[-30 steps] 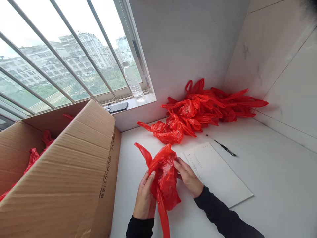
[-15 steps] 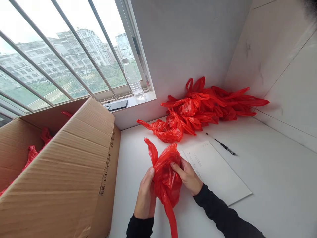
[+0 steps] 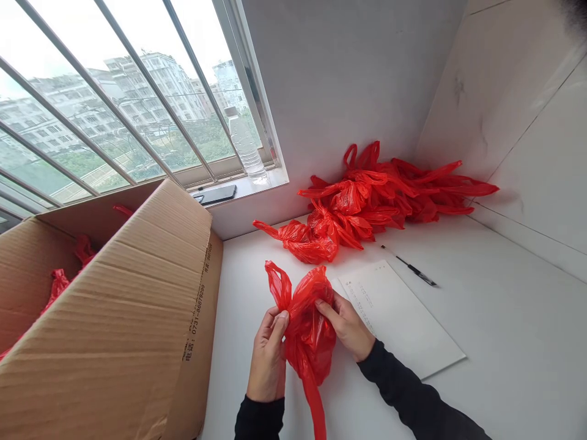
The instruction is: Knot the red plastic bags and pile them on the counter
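A red plastic bag (image 3: 316, 333) is held between my two hands above the white table. My left hand (image 3: 269, 348) pinches it at the left, at the base of an upright handle loop, with thumb and fingers closed. From the right, my right hand (image 3: 346, 321) grips the bag's side, its thumb pressed on the front and its fingers behind, partly hidden. One long handle dangles below, toward the table's near edge. Whatever the bag contains is hidden by the red film.
A cardboard box (image 3: 114, 318) with red bags inside stands at the left. Several knotted red bags (image 3: 353, 201) lie piled along the wall. A paper pad (image 3: 403, 324) and a pen (image 3: 415, 271) rest at the right. The sill holds a water bottle (image 3: 247, 146) and a phone (image 3: 217, 195).
My left hand has shifted up slightly and now pinches the base of the upper handle, which has spread into a loop. My right hand has stayed almost still.
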Tool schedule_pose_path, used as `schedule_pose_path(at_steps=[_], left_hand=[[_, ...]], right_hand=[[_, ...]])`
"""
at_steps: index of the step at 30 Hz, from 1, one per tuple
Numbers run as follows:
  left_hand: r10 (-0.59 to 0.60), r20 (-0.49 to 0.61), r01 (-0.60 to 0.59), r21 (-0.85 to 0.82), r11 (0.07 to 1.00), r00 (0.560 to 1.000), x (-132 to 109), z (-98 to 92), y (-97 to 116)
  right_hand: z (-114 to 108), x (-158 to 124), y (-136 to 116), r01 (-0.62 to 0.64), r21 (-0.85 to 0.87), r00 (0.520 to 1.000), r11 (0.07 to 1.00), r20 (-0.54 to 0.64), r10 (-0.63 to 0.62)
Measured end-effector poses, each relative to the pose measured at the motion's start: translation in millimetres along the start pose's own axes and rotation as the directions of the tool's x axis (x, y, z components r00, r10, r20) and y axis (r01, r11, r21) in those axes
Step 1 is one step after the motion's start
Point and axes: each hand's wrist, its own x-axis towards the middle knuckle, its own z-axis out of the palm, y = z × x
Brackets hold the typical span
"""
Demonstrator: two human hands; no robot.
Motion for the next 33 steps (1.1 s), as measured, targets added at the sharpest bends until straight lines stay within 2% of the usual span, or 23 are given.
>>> schedule_pose_path(at_steps=[5, 9, 12, 14, 16, 18, 23, 31, 33], left_hand=[[0.046, -0.020, -0.047, -0.030, 0.998, 0.999, 1, 1.4, 3], [0.117, -0.134, -0.128, -0.078, 0.989, 0.984, 5, -1.5, 5], [0.172, -0.221, -0.196, -0.091, 0.976, 0.960, 8, -5.9, 6], [0.192, -0.236, -0.217, -0.087, 0.972, 0.953, 10, -8.0, 6], [0.191, -0.242, -0.215, -0.079, 0.973, 0.951, 11, -9.2, 7], [0.180, -0.261, -0.206, -0.072, 0.976, 0.948, 13, -10.1, 7], [0.177, -0.271, -0.167, 0.059, 0.984, 0.946, 22, -16.2, 6], [0.311, -0.361, -0.239, 0.230, 0.943, 0.879, 51, -36.2, 9], [0.313, -0.363, -0.232, 0.248, 0.940, 0.878, 57, -38.9, 9]], right_hand=[[1, -1, 1, 0.004, -0.079, 1.000, 0.997, -0.003, -0.004], [2, -5, 2, -0.034, -0.201, 0.995, 0.979, -0.097, 0.015], [4, -10, -4, 0.003, -0.347, 0.984, 0.938, -0.165, -0.064], [6, -13, -10, 0.028, -0.422, 0.995, 0.906, -0.078, -0.067], [9, -15, -16, 0.028, -0.443, 0.999, 0.896, 0.050, -0.007], [12, -17, -18, 0.025, -0.466, 0.992, 0.885, 0.122, 0.036], [16, -19, -17, 0.054, -0.526, 0.988, 0.849, 0.150, 0.031], [24, -25, -15, 0.108, -0.489, 0.971, 0.865, 0.239, 0.014], [26, -25, -14, 0.101, -0.467, 0.966, 0.878, 0.257, 0.026]])
